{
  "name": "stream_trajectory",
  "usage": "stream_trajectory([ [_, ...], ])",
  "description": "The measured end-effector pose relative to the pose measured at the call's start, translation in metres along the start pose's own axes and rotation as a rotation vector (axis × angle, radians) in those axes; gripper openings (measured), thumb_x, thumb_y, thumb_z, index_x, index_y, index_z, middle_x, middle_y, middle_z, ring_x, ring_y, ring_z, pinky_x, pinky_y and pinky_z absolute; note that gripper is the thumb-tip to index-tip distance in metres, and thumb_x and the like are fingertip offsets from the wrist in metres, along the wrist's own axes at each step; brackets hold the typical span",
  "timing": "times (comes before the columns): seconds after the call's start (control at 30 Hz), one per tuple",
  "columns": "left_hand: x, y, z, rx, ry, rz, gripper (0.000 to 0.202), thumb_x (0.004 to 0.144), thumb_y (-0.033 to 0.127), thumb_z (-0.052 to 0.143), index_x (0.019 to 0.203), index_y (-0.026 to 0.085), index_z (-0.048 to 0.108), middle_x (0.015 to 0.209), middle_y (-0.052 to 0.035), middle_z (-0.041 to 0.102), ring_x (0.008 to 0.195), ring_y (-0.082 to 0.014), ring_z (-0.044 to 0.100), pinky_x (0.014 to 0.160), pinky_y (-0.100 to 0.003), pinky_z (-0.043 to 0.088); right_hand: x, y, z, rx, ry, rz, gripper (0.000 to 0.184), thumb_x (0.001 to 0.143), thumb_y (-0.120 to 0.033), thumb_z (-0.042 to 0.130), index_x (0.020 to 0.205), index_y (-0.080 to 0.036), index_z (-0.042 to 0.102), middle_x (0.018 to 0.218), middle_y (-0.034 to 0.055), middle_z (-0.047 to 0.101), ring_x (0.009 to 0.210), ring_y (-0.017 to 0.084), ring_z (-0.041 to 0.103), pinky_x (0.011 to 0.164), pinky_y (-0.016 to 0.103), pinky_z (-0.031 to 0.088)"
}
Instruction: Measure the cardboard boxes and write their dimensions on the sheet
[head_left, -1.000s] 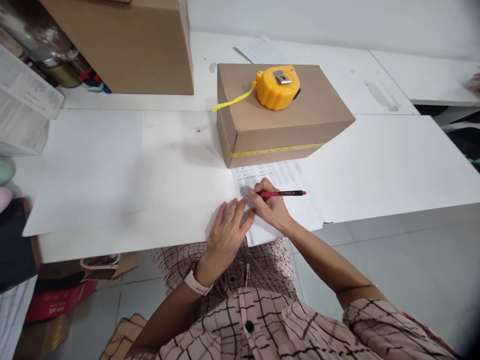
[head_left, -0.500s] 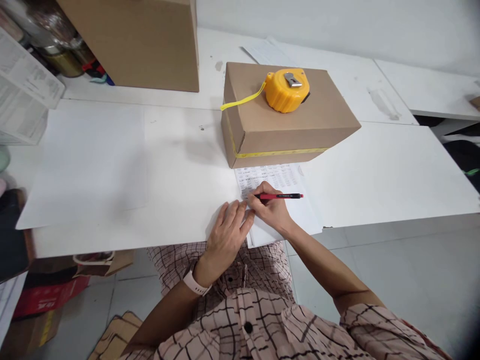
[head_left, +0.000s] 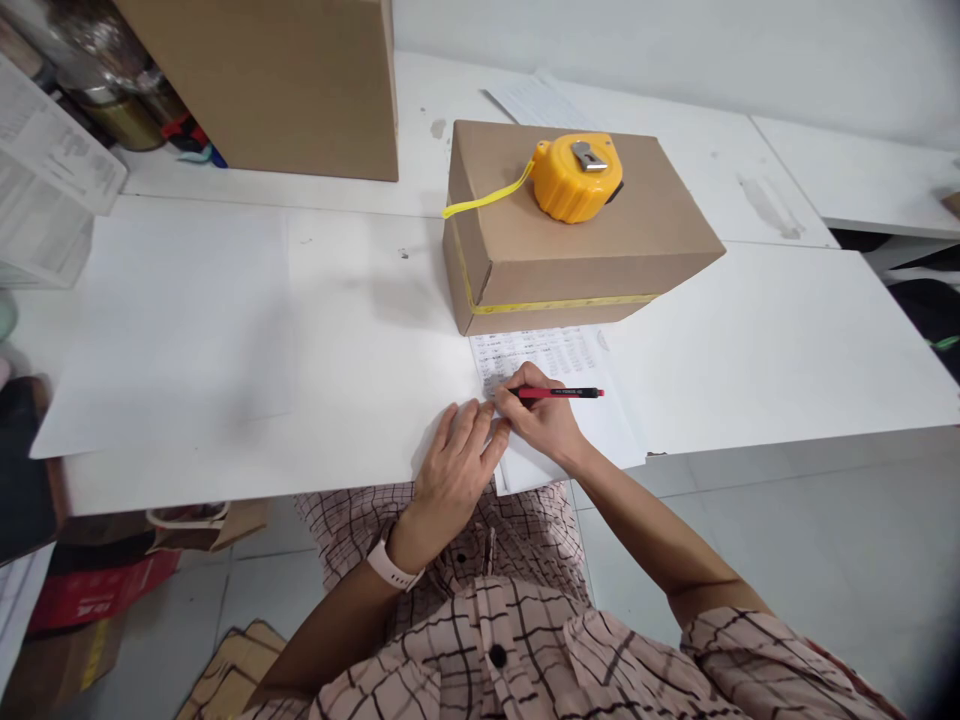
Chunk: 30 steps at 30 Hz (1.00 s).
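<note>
My right hand [head_left: 544, 415] is closed round a red and black pen [head_left: 566, 393], its tip at the left side of a paper sheet [head_left: 600, 405] with rows of handwriting. Flat on the table beside the sheet's left edge lies my left hand [head_left: 459, 460], fingers stretched out, their tips close to the right hand. Just beyond the sheet stands a closed cardboard box [head_left: 637, 215], which covers the sheet's far end. A yellow tape measure [head_left: 574, 178] with a wrist strap rests on top of the box. Yellow tape [head_left: 562, 305] runs along the box's near side.
A larger cardboard box [head_left: 300, 90] stands at the back left. White paper [head_left: 187, 320] lies on the left of the white table [head_left: 352, 400]. Jars [head_left: 112, 110] crowd the far left corner. Another sheet [head_left: 540, 100] lies behind the smaller box.
Both hands stay in nearly the same place, the pen still in the right one. The view has shifted very slightly.
</note>
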<state>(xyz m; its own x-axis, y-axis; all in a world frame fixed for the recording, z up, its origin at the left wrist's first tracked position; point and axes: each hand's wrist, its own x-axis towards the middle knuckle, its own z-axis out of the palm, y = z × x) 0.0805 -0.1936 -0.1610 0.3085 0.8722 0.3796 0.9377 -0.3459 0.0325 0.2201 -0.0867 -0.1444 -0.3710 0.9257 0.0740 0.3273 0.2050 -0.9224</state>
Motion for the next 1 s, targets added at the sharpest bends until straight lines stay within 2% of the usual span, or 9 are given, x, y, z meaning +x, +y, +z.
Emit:
stream_trajectory([
  [0.37,-0.0010,0.0000,0.0011,-0.040,-0.028,-0.011,0.036,0.101,0.016,0.052,0.135,0.014,0.063,0.142,-0.0169,0.064,0.134,-0.0313,0.057,0.117,-0.050,0.044,0.0008,0.0004,-0.0007,-0.014,0.014,-0.025,0.024,0.089,-0.028,0.063,0.071,-0.024,0.047,0.064,-0.0043,0.049,0.059,0.011,0.042,0.057,0.031,0.038],
  [0.6,0.0001,0.0000,-0.0009,-0.016,-0.012,-0.001,0.035,0.100,0.014,0.052,0.133,0.013,0.064,0.139,-0.0164,0.066,0.131,-0.0316,0.059,0.115,-0.050,0.046,0.0005,0.0031,-0.0004,0.014,0.001,-0.040,0.023,0.087,-0.023,0.063,0.072,-0.024,0.046,0.065,-0.0047,0.048,0.060,0.011,0.043,0.058,0.031,0.038],
  [1.0,-0.0004,-0.0007,-0.0013,-0.007,-0.009,0.005,0.036,0.099,0.012,0.051,0.133,0.013,0.064,0.139,-0.0157,0.066,0.132,-0.0313,0.058,0.115,-0.049,0.045,0.0011,0.0033,0.0001,0.006,0.008,-0.038,0.023,0.088,-0.024,0.063,0.072,-0.024,0.046,0.064,-0.0050,0.047,0.059,0.011,0.042,0.057,0.030,0.037],
])
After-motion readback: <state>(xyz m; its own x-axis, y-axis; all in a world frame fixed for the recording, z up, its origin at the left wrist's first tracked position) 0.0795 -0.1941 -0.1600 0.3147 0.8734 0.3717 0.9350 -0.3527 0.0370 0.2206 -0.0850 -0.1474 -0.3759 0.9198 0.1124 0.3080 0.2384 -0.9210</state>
